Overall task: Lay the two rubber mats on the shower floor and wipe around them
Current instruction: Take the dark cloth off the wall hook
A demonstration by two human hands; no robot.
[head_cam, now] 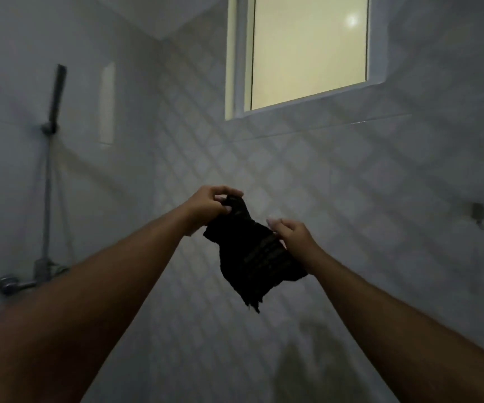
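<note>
Both hands are holding a dark cloth (252,254) up at chest height: left hand (208,203) pinching its top corner, right hand (293,238) gripping the opposite edge. Wiping seems next (mats and floor out of view), calling for lowering it.

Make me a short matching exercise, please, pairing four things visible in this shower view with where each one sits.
Things:
1. dark cloth
2. window
3. shower head
4. small wall hook

Places:
A. far right on the tiled wall
B. high on the wall, top centre
C. held up between the left hand and the right hand
D. on the left wall, above the tap

Pairs: 1-C, 2-B, 3-D, 4-A
</note>
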